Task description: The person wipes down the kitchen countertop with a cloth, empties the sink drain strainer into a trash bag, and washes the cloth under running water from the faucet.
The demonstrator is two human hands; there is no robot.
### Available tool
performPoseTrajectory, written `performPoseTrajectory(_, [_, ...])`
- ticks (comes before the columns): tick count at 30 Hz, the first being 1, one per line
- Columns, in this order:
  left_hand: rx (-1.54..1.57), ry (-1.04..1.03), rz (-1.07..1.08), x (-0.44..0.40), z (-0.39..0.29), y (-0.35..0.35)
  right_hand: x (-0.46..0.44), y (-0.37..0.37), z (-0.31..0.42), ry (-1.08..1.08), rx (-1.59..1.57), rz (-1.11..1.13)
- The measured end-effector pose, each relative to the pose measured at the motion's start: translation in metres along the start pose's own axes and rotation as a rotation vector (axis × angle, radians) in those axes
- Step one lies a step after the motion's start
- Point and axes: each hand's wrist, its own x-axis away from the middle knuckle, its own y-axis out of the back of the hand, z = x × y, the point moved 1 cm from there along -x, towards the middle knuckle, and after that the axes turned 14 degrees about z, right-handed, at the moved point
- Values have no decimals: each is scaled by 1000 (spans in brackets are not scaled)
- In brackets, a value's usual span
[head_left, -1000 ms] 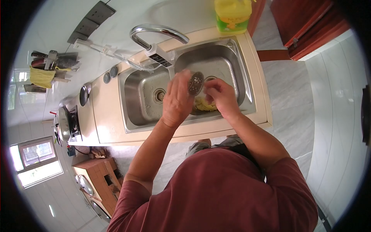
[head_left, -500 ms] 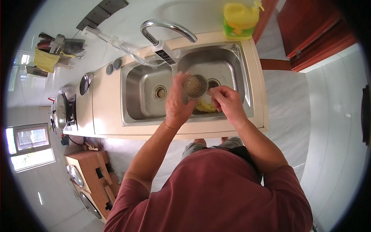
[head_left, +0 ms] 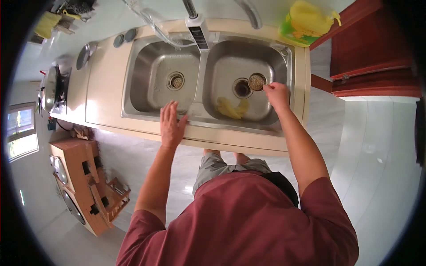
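My right hand (head_left: 278,96) grips a round metal sink strainer (head_left: 257,81) by its edge, its perforated face showing. The strainer is over the right basin (head_left: 222,57), just right of the uncovered drain hole (head_left: 242,88). On the basin floor, nearer to me, lies a limp yellow thing (head_left: 232,108), perhaps a cloth. My left hand (head_left: 172,125) holds nothing, its fingers apart at the front rim of the left basin (head_left: 151,62). Another strainer (head_left: 178,82) sits in the left basin's drain.
Behind the basins stands the faucet (head_left: 197,29). A yellow-green jug (head_left: 306,22) is at the back right corner. Two dark round lids (head_left: 124,38) lie on the counter (head_left: 106,84), with a pan (head_left: 85,55) and a stove farther left.
My right hand has moved right with the strainer. My left hand has come away from it, left and toward me, to the sink's front edge. The view has shifted.
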Motion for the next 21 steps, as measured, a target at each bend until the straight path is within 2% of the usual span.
performPoseTrajectory(2, [-47,46,-55,20,19,-14,-19,-16,-11,-62,94,16])
performPoseTrajectory(3, [3,20,-148,12,12,-9,-30,-26,-18,-89,142,25])
performPoseTrajectory(6, [-35,100,-70,6,8,-7,-71,-64,-62,-101,170,31])
performPoseTrajectory(7, [-14,136,-105,8,9,-7,-81,-82,-68,-60,271,-5])
performPoseTrajectory(11, [7,79,-165,11,17,-13,-104,-103,-82,-189,222,118])
performPoseTrajectory(14, [-31,155,-93,9,11,-6,-131,-118,-114,-60,252,71])
performPoseTrajectory(17, [-24,170,-110,7,7,-2,-131,-114,-114,37,401,12])
performPoseTrajectory(20, [-3,166,-130,8,9,-3,-112,-88,-75,-238,79,288])
performPoseTrajectory(21, [-5,174,-136,9,11,-4,-97,-80,-59,-191,-174,357])
